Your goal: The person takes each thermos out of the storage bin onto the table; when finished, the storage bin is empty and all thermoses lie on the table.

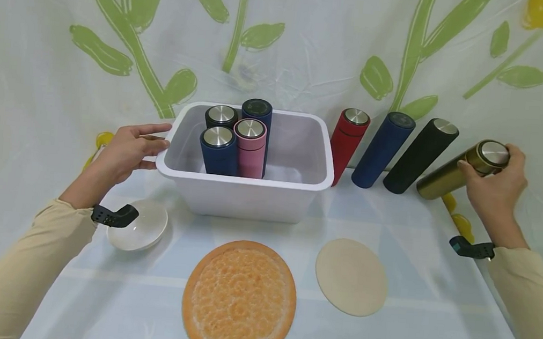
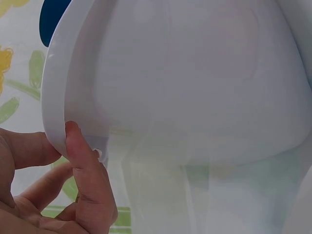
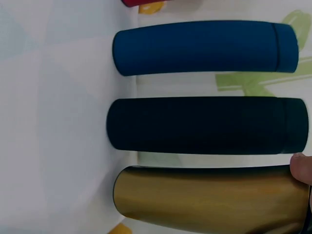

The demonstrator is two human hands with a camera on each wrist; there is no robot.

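My left hand [image 1: 132, 149] pinches the left rim of a white plastic tub [image 1: 244, 202], thumb on one side and forefinger on the other in the left wrist view. Inside the tub's left half stand several thermos flasks, among them a pink flask [image 1: 250, 157] and a navy flask [image 1: 218, 154]. At the far right my right hand [image 1: 497, 189] grips a gold thermos flask [image 1: 450, 171] round its silver-topped lid end. The gold flask tilts, its base low at the table's back right. Beside it leans a black flask [image 3: 204, 125].
A blue flask [image 1: 382, 152] and a red flask [image 1: 348, 144] stand between the tub and the black flask. Nearer me lie a round flatbread [image 1: 239, 301] and a pale disc [image 1: 351, 277]. A white bowl [image 1: 142, 228] sits beneath my left wrist. A flowered curtain [image 1: 311, 49] hangs behind.
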